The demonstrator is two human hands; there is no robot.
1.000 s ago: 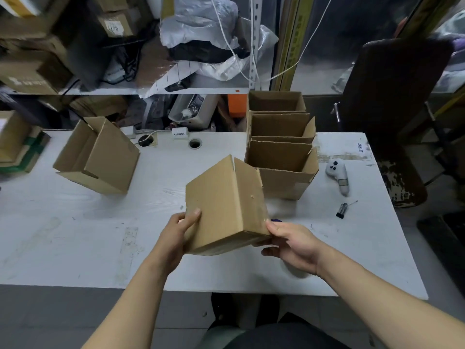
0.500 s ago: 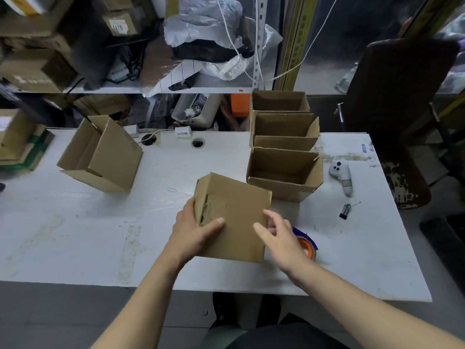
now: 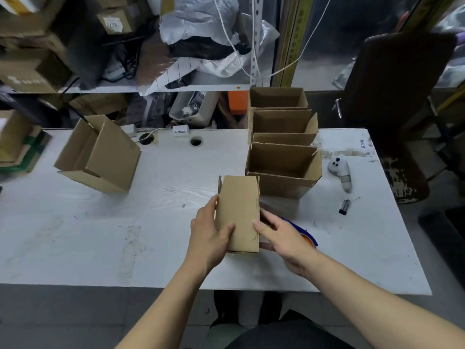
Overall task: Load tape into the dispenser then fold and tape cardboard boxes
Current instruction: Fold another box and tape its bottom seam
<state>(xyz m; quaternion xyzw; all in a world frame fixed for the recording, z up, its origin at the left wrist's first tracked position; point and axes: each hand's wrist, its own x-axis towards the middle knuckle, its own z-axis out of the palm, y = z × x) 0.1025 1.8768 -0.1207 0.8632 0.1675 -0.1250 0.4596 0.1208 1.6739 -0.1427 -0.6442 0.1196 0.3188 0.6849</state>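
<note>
Head view: both forearms reach in from the near edge of the white table (image 3: 75,248). Left hand (image 3: 208,233) grips the small cardboard box (image 3: 237,212), thumb curled onto its top face, the other fingers wrapped down its left side. Right hand (image 3: 284,238) sits at the box's right side, fingers straight and slightly spread, fingertips (image 3: 256,225) touching the right edge; no curl around anything. The box stands on the table between the two hands, its brown top panel facing up.

Just under and behind the right hand's fingers lies the tape roll (image 3: 308,238), orange core with a blue rim, mostly covered by the hand. Can't tell whether the palm touches it.

Just beyond the fingertips, touching or nearly touching the held box's far right corner, is a row of open cardboard boxes (image 3: 281,170) running away toward the table's far edge, open tops up, flaps standing. To the right of that row: a white handheld controller (image 3: 341,172), and nearer, a small black tool (image 3: 344,207) lying flat.

Well left of the left hand, a larger open box (image 3: 100,154) lies tipped on its side, its opening facing left.

Past the far edge: cluttered shelving (image 3: 100,59) with cartons, plastic bags and cables. Far right, a dark chair (image 3: 397,96) beside the table.
</note>
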